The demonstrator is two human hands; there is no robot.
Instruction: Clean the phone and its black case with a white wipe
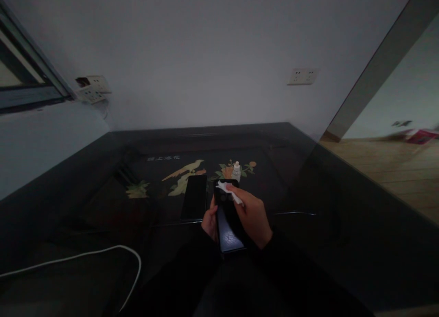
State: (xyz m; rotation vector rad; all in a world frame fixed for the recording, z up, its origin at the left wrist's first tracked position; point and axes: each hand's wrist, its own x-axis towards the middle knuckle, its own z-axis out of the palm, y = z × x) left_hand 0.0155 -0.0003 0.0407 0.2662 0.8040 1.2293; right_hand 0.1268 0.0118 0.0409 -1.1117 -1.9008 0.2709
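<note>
My left hand (210, 222) grips a dark phone (228, 225) from its left side, back facing up, near my body. My right hand (252, 214) pinches a small white wipe (227, 190) and presses it on the phone's upper end by the camera. A second dark phone (195, 197) lies flat on the black table (325, 225), just left of the held one. A small white bottle (236, 170) stands upright beyond the phones, on the painted bird and flower design (187, 173).
A white cable (103, 253) loops across the table's near left part. Wall sockets (92, 89) sit at the left corner and another socket (302, 76) on the back wall. A window frame (20, 79) is at far left; wooden floor (394, 166) shows at right.
</note>
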